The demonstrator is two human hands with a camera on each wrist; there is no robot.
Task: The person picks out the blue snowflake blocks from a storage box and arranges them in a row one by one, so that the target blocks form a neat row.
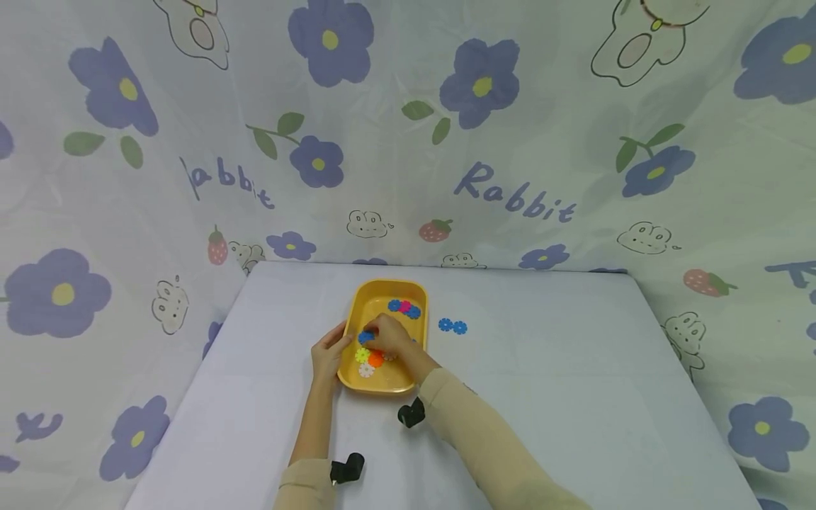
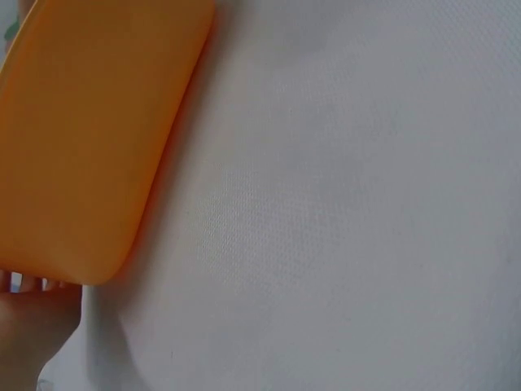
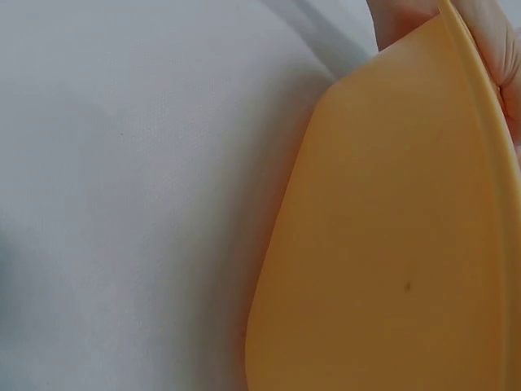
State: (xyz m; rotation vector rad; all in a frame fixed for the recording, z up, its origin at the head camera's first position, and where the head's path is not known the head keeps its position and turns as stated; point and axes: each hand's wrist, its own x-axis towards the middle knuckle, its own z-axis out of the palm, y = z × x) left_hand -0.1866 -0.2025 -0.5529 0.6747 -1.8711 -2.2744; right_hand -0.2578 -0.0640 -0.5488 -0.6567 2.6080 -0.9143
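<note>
A yellow tray (image 1: 385, 387) rests on the white table. At its left rim my left hand (image 1: 328, 354) grips the side, thumb over the edge and fingers outside. Inside the tray, my right hand (image 1: 390, 334) pinches a blue snowflake disc (image 1: 365, 338) with curled fingers. Near that hand lie a yellow-green disc (image 1: 362, 355), an orange disc (image 1: 376, 360) and a white disc (image 1: 366, 370). Toward the far end sits a joined row of blue and pink discs (image 1: 405, 307). Both wrist views mostly show the tray's outer wall (image 2: 89, 138), with its contents hidden.
Two blue discs (image 1: 452, 326), touching each other, lie on the table (image 1: 548, 368) right of the tray. Black wrist cameras (image 1: 348, 468) stick out from both sleeves. A patterned cloth (image 1: 395, 142) rises behind the table and along both sides.
</note>
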